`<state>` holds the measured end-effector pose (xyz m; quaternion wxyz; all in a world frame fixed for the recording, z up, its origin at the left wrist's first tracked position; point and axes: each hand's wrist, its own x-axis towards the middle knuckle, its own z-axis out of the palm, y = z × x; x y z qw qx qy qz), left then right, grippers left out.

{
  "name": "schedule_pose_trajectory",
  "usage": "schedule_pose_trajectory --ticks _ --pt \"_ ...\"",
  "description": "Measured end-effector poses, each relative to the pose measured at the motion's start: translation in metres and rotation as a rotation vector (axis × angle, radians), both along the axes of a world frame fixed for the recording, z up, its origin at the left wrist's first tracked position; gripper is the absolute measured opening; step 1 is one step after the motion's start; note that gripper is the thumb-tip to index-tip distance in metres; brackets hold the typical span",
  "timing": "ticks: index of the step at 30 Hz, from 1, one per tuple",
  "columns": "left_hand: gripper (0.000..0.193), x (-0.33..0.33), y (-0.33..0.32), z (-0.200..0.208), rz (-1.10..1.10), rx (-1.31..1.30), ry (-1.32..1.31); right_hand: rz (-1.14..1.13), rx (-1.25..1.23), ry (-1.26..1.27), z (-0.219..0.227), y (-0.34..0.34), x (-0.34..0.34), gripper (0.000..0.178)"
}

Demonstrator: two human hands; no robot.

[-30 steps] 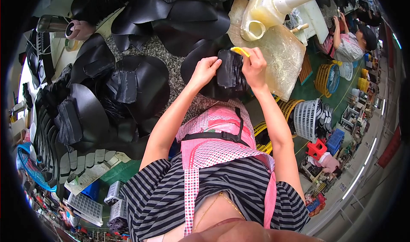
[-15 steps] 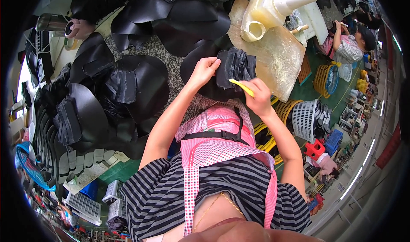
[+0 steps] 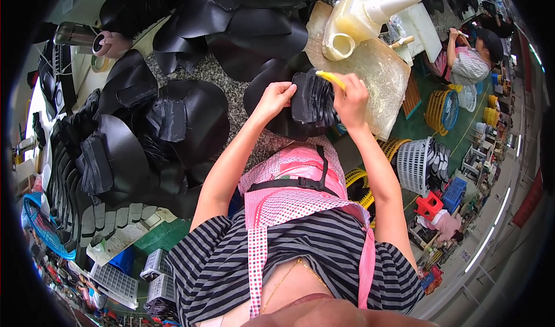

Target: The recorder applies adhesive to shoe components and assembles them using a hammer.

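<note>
A fanned stack of black sheet pieces (image 3: 314,100) lies in front of me on larger curved black panels (image 3: 272,90). My left hand (image 3: 276,100) is closed at the left edge of the stack, thumb and fingertips pinching there. My right hand (image 3: 351,99) is closed round a slim yellow tool (image 3: 330,78), whose pale tip points left over the stack's far edge. Whether the tip touches the pieces cannot be made out. More black stacks (image 3: 172,121) rest on curved panels to the left.
A cream plastic bottle with a long spout (image 3: 352,23) stands on a smeared board (image 3: 373,84) at the far right of the table. A pink cup (image 3: 111,44) is at the far left. White (image 3: 413,164) and yellow baskets are on the floor at right. Other people sit farther off.
My right hand has moved away from me with the yellow tool, from the stack's near part to its far edge. My left hand stays at the left edge.
</note>
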<state>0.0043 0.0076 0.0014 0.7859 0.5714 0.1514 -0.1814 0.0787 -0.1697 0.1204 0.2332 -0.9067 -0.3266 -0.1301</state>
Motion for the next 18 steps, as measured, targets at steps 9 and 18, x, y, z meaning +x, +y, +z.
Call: schedule_pose_trajectory --ticks 9,18 --pt "0.018 -0.002 0.013 0.019 -0.202 0.417 -0.134 0.132 0.097 0.301 0.014 -0.071 -0.079 0.011" --pt "0.035 0.040 0.027 0.059 -0.343 1.066 -0.807 -0.177 0.332 0.269 0.020 -0.092 -0.087 0.008"
